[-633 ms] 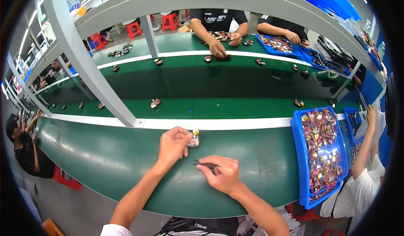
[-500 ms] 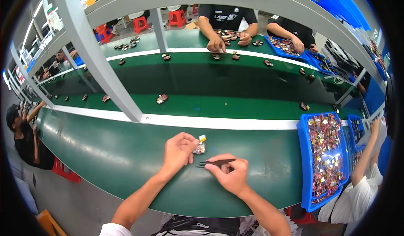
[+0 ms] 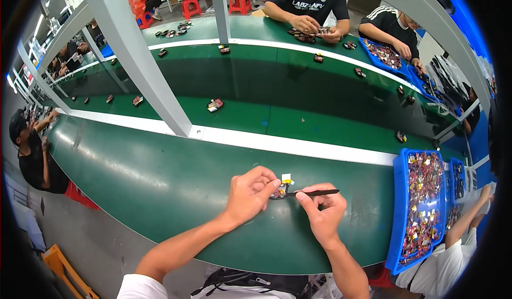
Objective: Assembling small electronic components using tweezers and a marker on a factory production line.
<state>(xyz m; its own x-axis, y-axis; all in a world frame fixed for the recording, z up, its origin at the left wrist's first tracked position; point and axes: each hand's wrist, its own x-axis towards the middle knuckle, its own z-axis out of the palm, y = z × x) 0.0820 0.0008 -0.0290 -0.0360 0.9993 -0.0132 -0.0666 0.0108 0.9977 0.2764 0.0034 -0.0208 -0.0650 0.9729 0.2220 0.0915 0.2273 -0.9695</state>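
My left hand (image 3: 250, 196) is closed on a small electronic part (image 3: 278, 194) just above the green bench, pinching it between thumb and fingers. A white and yellow tab (image 3: 287, 179) stands up from the part's far side. In my right hand (image 3: 324, 213) are dark tweezers (image 3: 322, 192), held nearly level. Their tips point left and meet the part's right side; whether they grip anything there is too small to tell. My left fingers cover much of the part.
A blue tray (image 3: 397, 213) heaped with similar small parts stands on the right of the green bench (image 3: 224, 251). Beyond a white rail (image 3: 266, 140) runs a green conveyor belt (image 3: 250, 117) carrying scattered parts. A grey metal post (image 3: 138, 59) rises at the left. Co-workers sit around.
The tweezers' tips have moved from beside the part, nearer to me, up to its right side. My left hand still holds the part. The whole view has shifted.
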